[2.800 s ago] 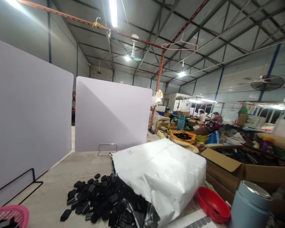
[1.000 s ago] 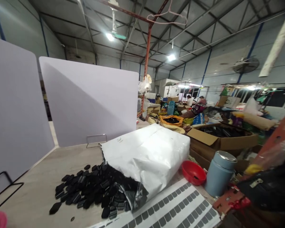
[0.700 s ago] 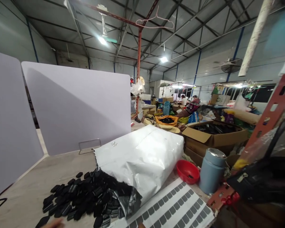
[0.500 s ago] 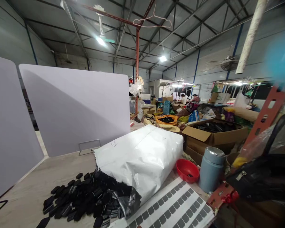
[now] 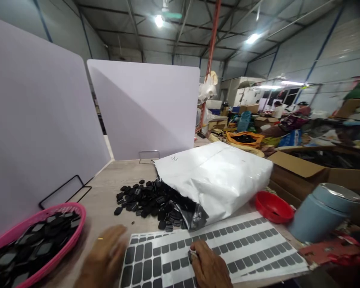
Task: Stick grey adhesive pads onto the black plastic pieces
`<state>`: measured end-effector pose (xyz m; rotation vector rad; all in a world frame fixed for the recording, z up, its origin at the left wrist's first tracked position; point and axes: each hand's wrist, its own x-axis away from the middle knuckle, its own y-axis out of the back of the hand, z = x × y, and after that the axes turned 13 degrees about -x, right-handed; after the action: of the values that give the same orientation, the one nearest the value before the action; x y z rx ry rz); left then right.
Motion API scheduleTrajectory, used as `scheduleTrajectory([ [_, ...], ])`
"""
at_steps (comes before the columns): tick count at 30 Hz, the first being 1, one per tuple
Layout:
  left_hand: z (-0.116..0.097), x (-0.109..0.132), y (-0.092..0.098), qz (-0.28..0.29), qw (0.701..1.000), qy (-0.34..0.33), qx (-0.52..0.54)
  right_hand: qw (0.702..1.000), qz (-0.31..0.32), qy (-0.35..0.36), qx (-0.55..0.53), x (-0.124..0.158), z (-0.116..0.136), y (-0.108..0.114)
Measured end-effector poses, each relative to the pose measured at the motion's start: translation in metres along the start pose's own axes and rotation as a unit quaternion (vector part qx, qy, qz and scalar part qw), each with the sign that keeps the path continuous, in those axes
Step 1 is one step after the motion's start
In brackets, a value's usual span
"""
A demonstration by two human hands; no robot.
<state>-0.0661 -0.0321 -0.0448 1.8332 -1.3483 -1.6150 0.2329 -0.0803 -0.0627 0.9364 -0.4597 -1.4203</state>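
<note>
My left hand (image 5: 106,256), blurred by motion and wearing a ring, is over the table at the left edge of the sticker sheets (image 5: 174,245). Its fingers are too smeared to read. On the sheets rests my right hand (image 5: 210,265), thumb and fingers closed together at a small greyish piece that I cannot make out. Rows of dark grey rounded stickers cover the white sheets. Beyond them, a heap of small black plastic pieces (image 5: 144,200) spills from the torn mouth of a large white plastic bag (image 5: 219,176).
A pink basket (image 5: 81,218) of black pieces stands at the left. To the right are a red bowl (image 5: 273,208), a blue-grey flask (image 5: 321,212) and a cardboard box (image 5: 303,166). White panels (image 5: 144,108) border the table behind and at left.
The view has swung left and down, so the scene has shifted right and up. Both my hands and the pink basket have come into view.
</note>
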Motion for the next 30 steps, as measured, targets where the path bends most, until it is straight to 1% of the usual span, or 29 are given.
scheduleTrajectory([
  [2, -0.007, 0.008, -0.016, -0.002, 0.995, -0.091, -0.028, 1.0, 0.027, -0.013, -0.002, -0.005, 0.004, 0.004],
  [3, -0.012, 0.011, -0.024, -0.011, 0.986, -0.153, -0.058, 0.999, 0.038, -0.023, 0.002, -0.008, 0.008, 0.005],
  [5, -0.021, 0.016, -0.036, -0.054, 0.949, -0.275, -0.143, 0.998, 0.055, -0.037, 0.013, -0.014, 0.016, 0.006],
  [6, -0.024, 0.019, -0.039, -0.076, 0.927, -0.321, -0.181, 0.997, 0.063, -0.037, 0.015, -0.017, 0.021, 0.006],
  [7, -0.026, 0.022, -0.039, -0.091, 0.909, -0.348, -0.208, 0.997, 0.071, -0.034, 0.016, -0.02, 0.025, 0.005],
  [8, -0.026, 0.025, -0.037, -0.091, 0.903, -0.358, -0.221, 0.996, 0.078, -0.028, 0.018, -0.022, 0.029, 0.005],
  [12, -0.021, 0.04, -0.028, -0.041, 0.898, -0.372, -0.23, 0.994, 0.109, -0.001, 0.028, -0.023, 0.038, -0.003],
  [14, -0.021, 0.047, -0.029, -0.041, 0.902, -0.372, -0.212, 0.992, 0.117, 0.014, 0.041, -0.023, 0.04, -0.01],
  [16, -0.023, 0.052, -0.033, -0.047, 0.911, -0.361, -0.195, 0.991, 0.114, 0.027, 0.066, -0.022, 0.043, -0.018],
  [19, -0.029, 0.052, -0.035, -0.043, 0.911, -0.36, -0.199, 0.99, 0.106, 0.022, 0.086, -0.023, 0.05, -0.029],
  [21, -0.032, 0.048, -0.033, -0.046, 0.906, -0.366, -0.207, 0.992, 0.103, 0.012, 0.077, -0.023, 0.056, -0.033],
  [24, -0.035, 0.044, -0.03, -0.051, 0.908, -0.361, -0.206, 0.993, 0.099, 0.004, 0.069, -0.024, 0.063, -0.036],
  [28, -0.034, 0.046, -0.032, -0.049, 0.912, -0.351, -0.205, 0.993, 0.088, -0.018, 0.078, -0.026, 0.068, -0.04],
  [30, -0.032, 0.048, -0.035, -0.045, 0.911, -0.354, -0.207, 0.992, 0.088, -0.017, 0.089, -0.026, 0.068, -0.043],
])
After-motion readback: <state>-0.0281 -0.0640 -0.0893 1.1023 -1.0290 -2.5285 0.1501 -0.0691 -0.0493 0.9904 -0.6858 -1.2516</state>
